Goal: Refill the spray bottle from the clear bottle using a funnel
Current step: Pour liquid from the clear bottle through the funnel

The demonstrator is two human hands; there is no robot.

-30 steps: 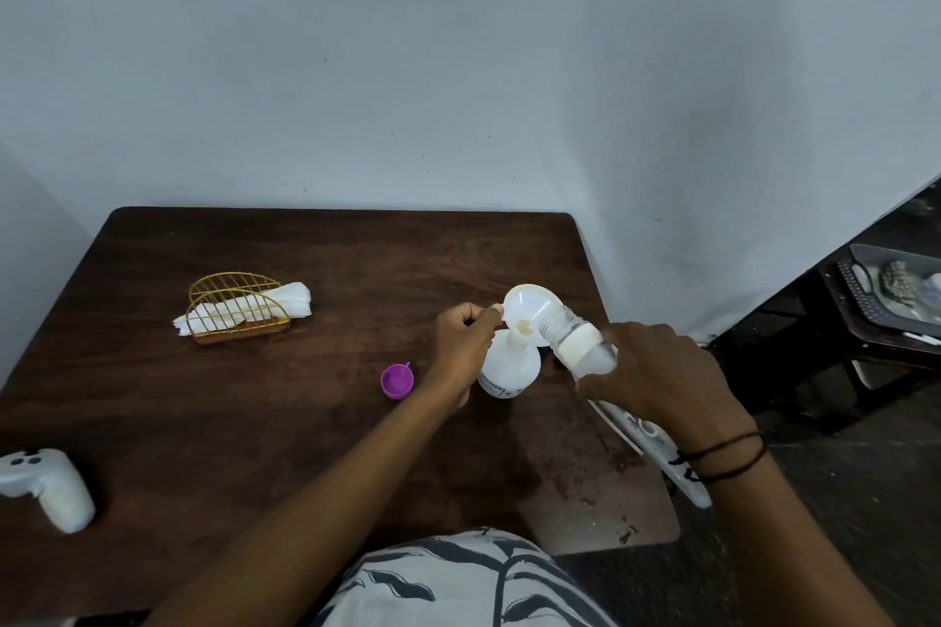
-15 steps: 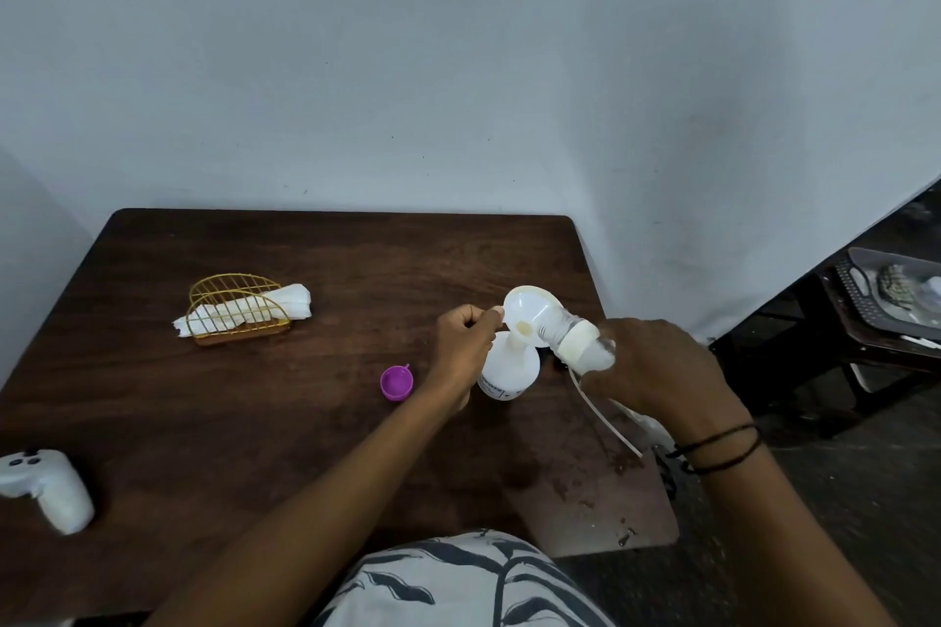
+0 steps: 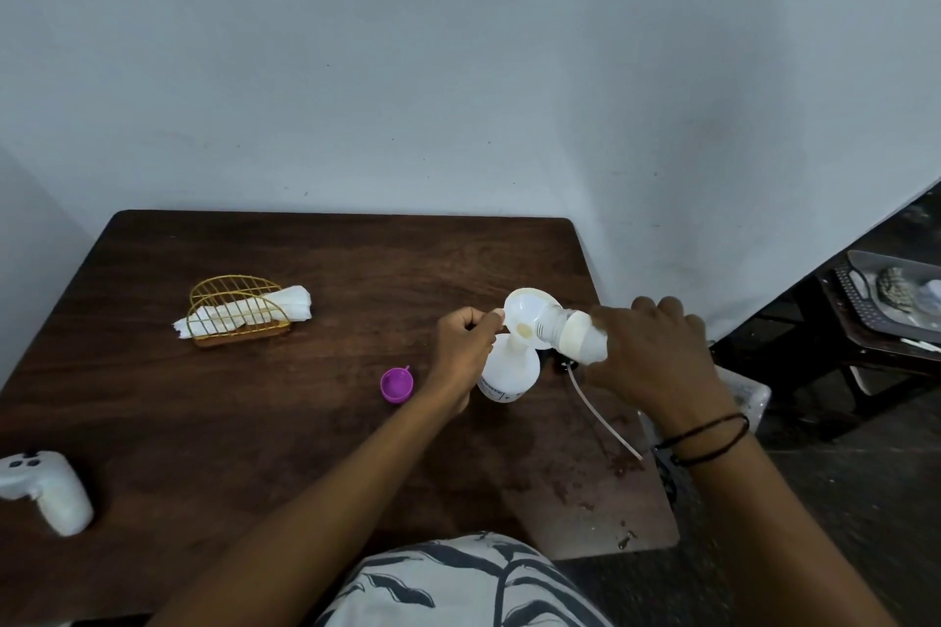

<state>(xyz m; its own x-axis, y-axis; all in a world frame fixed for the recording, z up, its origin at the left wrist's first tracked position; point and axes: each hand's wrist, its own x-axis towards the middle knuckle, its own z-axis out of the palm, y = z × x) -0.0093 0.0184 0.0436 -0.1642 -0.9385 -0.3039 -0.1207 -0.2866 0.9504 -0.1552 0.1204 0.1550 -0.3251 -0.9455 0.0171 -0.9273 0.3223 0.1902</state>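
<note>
A white spray bottle (image 3: 509, 372) stands upright on the dark wooden table (image 3: 315, 433), right of centre. A white funnel (image 3: 527, 316) sits in its neck. My left hand (image 3: 466, 346) pinches the funnel's left rim. My right hand (image 3: 657, 362) grips the clear bottle (image 3: 575, 339), tipped nearly level, with its mouth inside the funnel. Pale yellowish liquid shows in the bottle and at the funnel's bottom. A thin dip tube (image 3: 603, 415) lies on the table under my right hand; the sprayer head is mostly hidden.
A purple cap (image 3: 397, 385) lies left of the spray bottle. A gold wire holder with white napkins (image 3: 239, 316) sits at the back left. A white controller (image 3: 48, 491) rests at the front left edge. The table's right edge is close to my right wrist.
My right hand has lifted the clear bottle's base, tipping it flatter into the funnel. The dip tube under it has come into view. My left hand has stayed on the funnel.
</note>
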